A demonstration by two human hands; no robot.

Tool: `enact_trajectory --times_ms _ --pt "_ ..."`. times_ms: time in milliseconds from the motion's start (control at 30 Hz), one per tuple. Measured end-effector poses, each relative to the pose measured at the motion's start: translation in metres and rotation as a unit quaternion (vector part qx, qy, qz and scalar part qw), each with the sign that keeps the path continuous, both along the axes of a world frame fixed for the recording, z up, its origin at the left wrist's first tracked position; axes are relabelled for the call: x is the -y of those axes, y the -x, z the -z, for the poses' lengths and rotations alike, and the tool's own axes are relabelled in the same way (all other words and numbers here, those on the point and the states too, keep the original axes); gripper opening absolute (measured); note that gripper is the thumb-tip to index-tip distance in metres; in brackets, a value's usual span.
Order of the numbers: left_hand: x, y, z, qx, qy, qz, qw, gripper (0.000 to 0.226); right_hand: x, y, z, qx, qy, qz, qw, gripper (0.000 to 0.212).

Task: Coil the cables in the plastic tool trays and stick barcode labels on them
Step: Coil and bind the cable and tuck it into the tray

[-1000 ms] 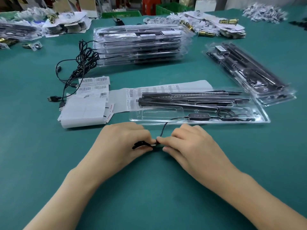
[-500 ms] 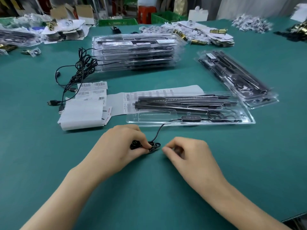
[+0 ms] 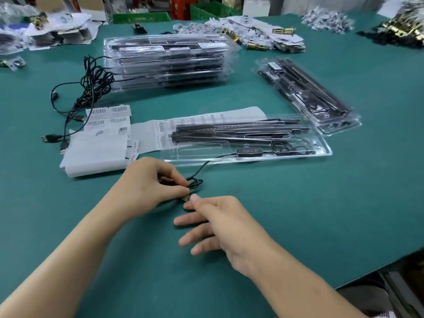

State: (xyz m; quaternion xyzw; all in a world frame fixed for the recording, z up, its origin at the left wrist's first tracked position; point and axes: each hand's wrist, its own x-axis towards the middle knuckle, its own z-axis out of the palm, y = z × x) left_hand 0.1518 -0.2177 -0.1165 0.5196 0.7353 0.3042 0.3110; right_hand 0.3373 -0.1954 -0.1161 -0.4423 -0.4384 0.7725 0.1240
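Up and left of our hands lay a white stack of barcode label sheets [image 3: 101, 138] beside a loose tangle of black USB cables [image 3: 91, 86]. Our left hand [image 3: 146, 182] pinched a small coil of thin black cable [image 3: 195, 182] between thumb and fingers. That cable ran up into the clear plastic tool tray [image 3: 241, 138] just beyond. Our right hand [image 3: 220, 223] lay open, fingers spread, holding nothing, its fingertip near the coil.

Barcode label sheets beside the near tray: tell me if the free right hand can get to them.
Probably, but awkwardly: the barcode label sheets lie past the left hand, which pinches the coiled cable; the right hand must cross over it.
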Motion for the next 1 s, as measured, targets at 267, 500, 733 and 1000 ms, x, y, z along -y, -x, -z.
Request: enact_trajectory --times_ms 267,500,733,1000 --pt "0.005 0.010 0.005 0.099 -0.019 -0.044 0.994 0.010 0.010 0.013 -0.001 -0.028 0.031 0.070 0.997 0.023" --pt "0.004 0.004 0.006 0.197 -0.025 -0.041 0.979 0.013 0.015 0.026 0.004 -0.070 0.011 0.115 0.991 0.027" --pt "0.005 -0.002 0.008 0.145 -0.075 -0.033 0.986 0.029 0.002 0.033 0.002 -0.038 0.001 0.155 0.987 0.032" --pt "0.002 -0.008 0.006 -0.013 -0.138 0.010 0.990 0.022 -0.012 0.033 -0.002 -0.023 -0.052 0.111 0.992 0.035"
